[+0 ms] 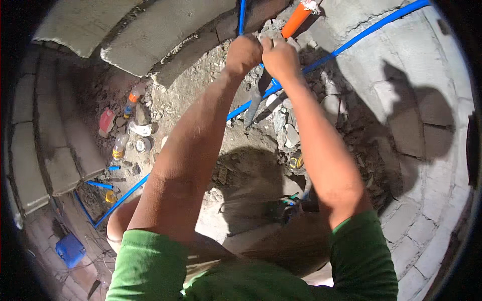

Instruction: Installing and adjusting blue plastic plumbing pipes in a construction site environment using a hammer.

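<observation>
Both my arms reach forward, and my hands meet near the top of the view. My left hand (244, 54) is closed at the lower end of an upright thin blue pipe (242, 20). Against it, my right hand (281, 59) is closed too; its fingers hide whatever they grip. Below the hands, a long blue pipe (346, 46) crosses at a slant, with a blue piece (273, 82) on it that looks like a fitting. A grey elongated object (255, 100) slants down over the rubble there. Just beyond my right hand stands an orange pipe (297, 20) with a ragged whitish top.
Rubble (201, 83) covers the ground between block walls (422, 115). At left lie an orange-labelled bottle (132, 96), a can (143, 145), a yellow-labelled bottle (119, 146) and blue pipe offcuts (99, 184). A yellow-black tape measure (296, 161) lies near my right forearm; a blue box (71, 250) sits lower left.
</observation>
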The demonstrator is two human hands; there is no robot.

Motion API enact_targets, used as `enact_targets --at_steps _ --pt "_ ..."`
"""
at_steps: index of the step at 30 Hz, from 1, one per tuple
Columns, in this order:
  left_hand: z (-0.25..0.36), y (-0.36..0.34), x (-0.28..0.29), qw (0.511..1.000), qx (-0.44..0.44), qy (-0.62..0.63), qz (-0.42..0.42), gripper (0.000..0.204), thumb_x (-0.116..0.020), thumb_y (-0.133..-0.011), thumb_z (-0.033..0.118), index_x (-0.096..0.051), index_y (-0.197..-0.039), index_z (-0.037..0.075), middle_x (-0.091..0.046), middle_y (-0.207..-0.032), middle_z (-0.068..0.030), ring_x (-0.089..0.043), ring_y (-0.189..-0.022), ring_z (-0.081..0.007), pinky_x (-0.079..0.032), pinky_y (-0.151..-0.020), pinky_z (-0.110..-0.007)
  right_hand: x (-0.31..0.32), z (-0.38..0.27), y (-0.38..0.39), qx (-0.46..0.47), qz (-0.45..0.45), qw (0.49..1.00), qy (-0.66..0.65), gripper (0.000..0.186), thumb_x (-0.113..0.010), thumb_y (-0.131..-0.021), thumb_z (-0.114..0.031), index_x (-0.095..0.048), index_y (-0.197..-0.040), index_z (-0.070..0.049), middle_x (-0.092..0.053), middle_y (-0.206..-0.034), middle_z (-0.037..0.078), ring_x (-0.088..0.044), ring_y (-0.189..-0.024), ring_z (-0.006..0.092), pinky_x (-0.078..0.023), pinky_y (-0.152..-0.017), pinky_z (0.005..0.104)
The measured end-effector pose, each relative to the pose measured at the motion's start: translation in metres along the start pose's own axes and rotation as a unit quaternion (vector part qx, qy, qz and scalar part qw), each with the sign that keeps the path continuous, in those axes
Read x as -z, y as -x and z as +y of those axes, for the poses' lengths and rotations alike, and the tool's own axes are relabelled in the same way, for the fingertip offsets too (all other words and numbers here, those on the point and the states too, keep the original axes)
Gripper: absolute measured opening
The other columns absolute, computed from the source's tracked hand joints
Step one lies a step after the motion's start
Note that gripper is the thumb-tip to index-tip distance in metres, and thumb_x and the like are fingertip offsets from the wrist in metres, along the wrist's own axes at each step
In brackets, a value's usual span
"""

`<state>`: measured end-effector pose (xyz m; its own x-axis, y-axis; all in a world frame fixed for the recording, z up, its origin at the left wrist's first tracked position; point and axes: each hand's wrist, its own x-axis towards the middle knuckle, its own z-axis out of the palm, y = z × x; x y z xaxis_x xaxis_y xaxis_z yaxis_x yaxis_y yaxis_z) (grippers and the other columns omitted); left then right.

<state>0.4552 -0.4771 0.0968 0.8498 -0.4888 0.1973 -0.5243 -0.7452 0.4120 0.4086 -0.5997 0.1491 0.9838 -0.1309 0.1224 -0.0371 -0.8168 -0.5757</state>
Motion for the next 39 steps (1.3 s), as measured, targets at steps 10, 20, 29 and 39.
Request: enact_targets --at_steps 10,20,29,39 --pt "0.059 0.041 0.138 0.842 0.2 0.491 -0.101 0.038 -0.07 -0.085 0.03 -0.066 -0.108 0.0 -0.068 -0.092 -0.0052 -0.062 -0.075 -0.014 -0.053 -0.066 -0.03 0.066 -0.041 -0.013 0.057 0.033 0.997 -0.05 0.054 -0.058 -0.09 -0.052 -0.065 -0.081 0.001 -0.064 -0.077 0.026 -0.062 -0.077 0.0456 -0.048 -0.07 0.0487" --pt "0.033 0.046 0.162 0.846 0.174 0.5 -0.071 0.065 -0.077 -0.081 0.036 -0.053 -0.127 -0.004 -0.067 -0.109 -0.0141 -0.061 -0.098 -0.0227 -0.049 -0.082 -0.037 0.075 -0.05 -0.035 -0.012 0.041 0.998 -0.05 0.067 -0.062 -0.086 -0.061 -0.067 -0.087 0.006 -0.069 -0.077 0.021 -0.068 -0.08 0.0327 -0.049 -0.075 0.0434" --pt "0.116 0.037 0.158 0.894 -0.012 0.439 -0.087 0.089 -0.082 -0.072 0.048 -0.046 -0.135 -0.004 -0.056 -0.129 -0.0248 -0.056 -0.118 -0.0321 -0.043 -0.104 -0.041 0.227 -0.145 -0.012 0.059 0.179 0.982 -0.002 0.047 -0.058 -0.096 -0.039 -0.062 -0.077 0.004 -0.052 -0.055 0.004 -0.045 -0.052 0.011 -0.037 -0.048 0.0331" --pt "0.149 0.17 0.268 0.89 0.038 0.442 0.104 0.034 -0.079 -0.079 0.026 -0.061 -0.093 0.0 -0.063 -0.081 -0.005 -0.053 -0.076 -0.013 -0.048 -0.073 -0.033 0.343 -0.238 0.163 0.326 0.171 0.921 0.128 0.036 -0.047 -0.099 -0.028 -0.067 -0.093 0.001 -0.068 -0.097 0.013 -0.064 -0.089 0.0186 -0.05 -0.08 0.0304"
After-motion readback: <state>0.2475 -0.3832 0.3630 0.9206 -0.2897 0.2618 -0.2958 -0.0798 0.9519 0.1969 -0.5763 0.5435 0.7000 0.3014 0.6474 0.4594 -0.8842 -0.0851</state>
